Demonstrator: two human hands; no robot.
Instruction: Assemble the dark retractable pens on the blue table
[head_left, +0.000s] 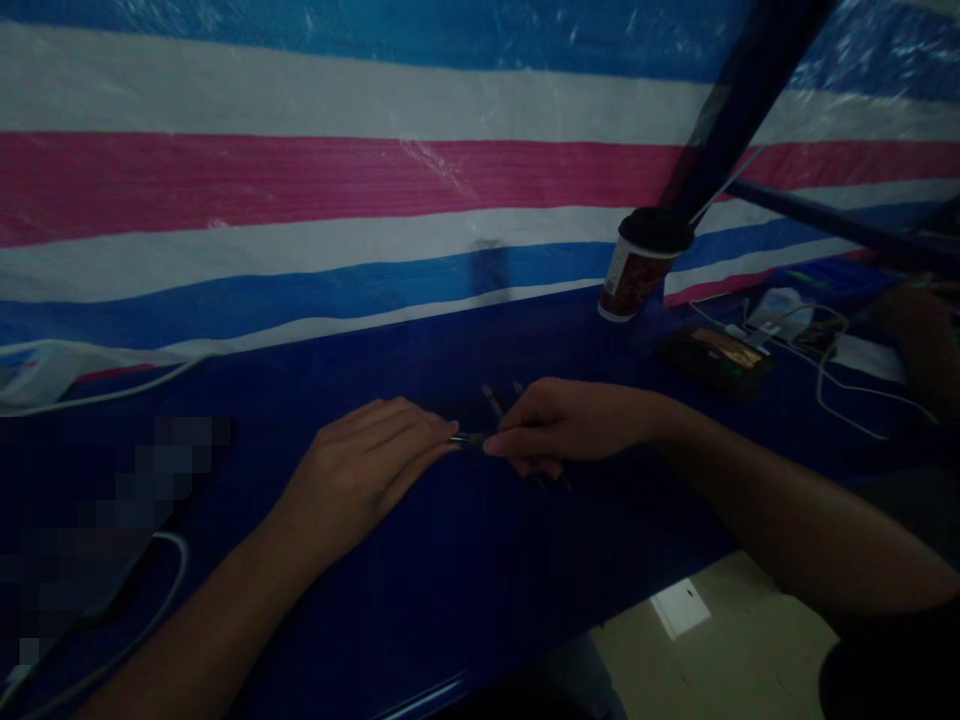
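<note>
A slim pen (466,438) spans the small gap between my two hands, low over the blue table. Its left end is pinched by the fingers of my left hand (371,455), which hide most of that side. On the other end, the thumb and fingertips of my right hand (544,425) are closed around the dark part. Two more pens lie partly under my right hand: the upper end of one pen (491,400) and of another pen (517,387) show behind it, and dark tips poke out in front.
A lidded paper cup (637,270) stands at the back by a dark post. Right of it lie a dark pouch (716,358) and white cables (825,375), near another person's arm. A pixelated flat device and a white cable (180,560) are at left. The blue table's (420,620) front edge runs below.
</note>
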